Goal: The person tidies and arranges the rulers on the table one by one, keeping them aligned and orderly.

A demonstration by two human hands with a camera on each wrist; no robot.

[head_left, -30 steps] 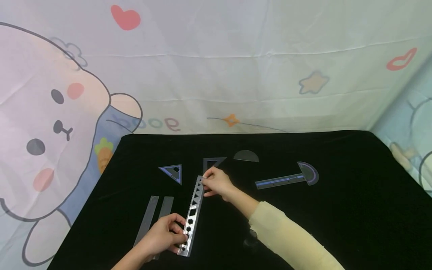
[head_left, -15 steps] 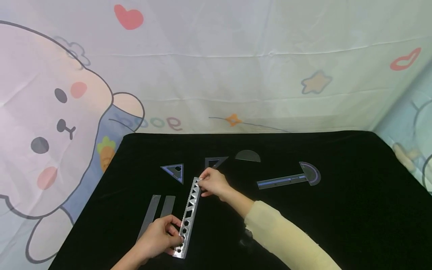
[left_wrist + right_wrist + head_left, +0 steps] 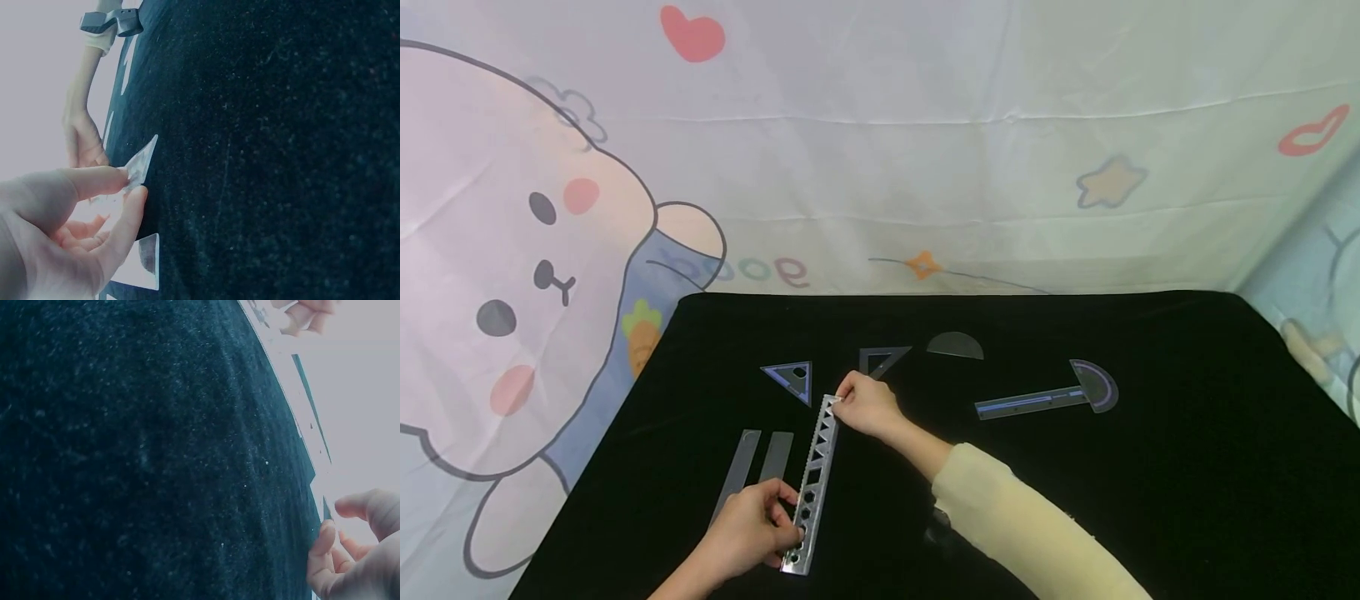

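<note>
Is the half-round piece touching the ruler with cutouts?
No, the head view shows black cloth between the half-round piece and the cutout ruler.

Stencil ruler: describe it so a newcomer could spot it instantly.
On the black cloth, look between the left hand, near the front, and the right hand, farther back. The stencil ruler slants from one to the other, pinched near each end. Its row of triangular and hexagonal cut-outs sets it apart from the two strips on its left.
</note>
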